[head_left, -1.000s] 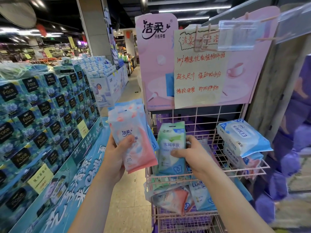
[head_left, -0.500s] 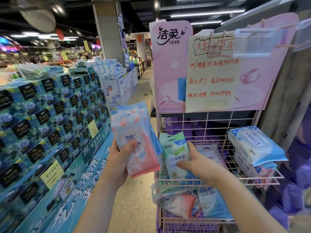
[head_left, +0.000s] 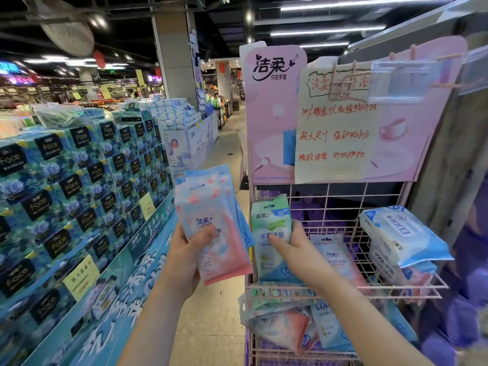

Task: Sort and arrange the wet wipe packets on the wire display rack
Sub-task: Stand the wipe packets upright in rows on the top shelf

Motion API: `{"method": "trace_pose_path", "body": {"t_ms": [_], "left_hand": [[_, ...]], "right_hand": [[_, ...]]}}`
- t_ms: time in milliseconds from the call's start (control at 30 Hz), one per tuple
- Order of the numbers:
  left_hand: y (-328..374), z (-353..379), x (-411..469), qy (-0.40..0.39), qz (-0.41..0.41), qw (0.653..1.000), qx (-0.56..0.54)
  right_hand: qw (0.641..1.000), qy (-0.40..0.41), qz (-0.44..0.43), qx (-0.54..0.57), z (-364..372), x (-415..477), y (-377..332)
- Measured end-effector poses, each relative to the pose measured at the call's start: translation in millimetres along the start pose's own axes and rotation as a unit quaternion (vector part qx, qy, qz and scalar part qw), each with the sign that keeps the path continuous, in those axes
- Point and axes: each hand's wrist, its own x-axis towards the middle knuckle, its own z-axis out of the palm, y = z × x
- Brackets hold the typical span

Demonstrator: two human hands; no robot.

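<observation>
The left hand (head_left: 182,262) clasps a fanned stack of pink wet wipe packets (head_left: 224,249). Just right of it, the right hand (head_left: 293,249) pinches a green packet (head_left: 269,223) upright in the wire rack (head_left: 409,290). Packets look light, soft and slippery; best gripped mid-body.

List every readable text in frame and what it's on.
"洁柔 只在乎您": pink header board.
"超大尺寸": handwritten paper sign; rest unclear.
"Face": blue tissue boxes.
"洁柔": pink packets in left hand.
"洁柔", "10", "水润净肤": green packet in right hand.
"EDI", upside down: white-blue pack on rack.
Packet fine print, yellow shelf tags: unreadable.
</observation>
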Motion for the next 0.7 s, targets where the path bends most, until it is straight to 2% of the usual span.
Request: {"method": "trace_pose_path", "body": {"t_ms": [133, 300, 567, 633, 700], "left_hand": [[-1, 4, -1, -0.004, -0.002, 1.0, -0.007], [-1, 5, 0, -0.005, 0.0, 1.0, -0.001], [-4, 18, 1, -0.013, -0.008, 1.0, 0.016], [-4, 22, 1, -0.019, -0.012, 0.999, 0.024], [-6, 24, 1, -0.023, -0.019, 0.999, 0.028]], "right_hand": [[0.997, -0.017, 0.006, 0.07, 1, 9, 1], [0.995, -0.037, 0.028, -0.093, -16, 20, 1], [0.994, -0.028, 0.013, -0.101, -18, 21, 3], [0.994, 0.007, 0.019, -0.109, -27, 20, 6], [0.986, 0.094, 0.011, -0.134, -40, 15, 6]]}}
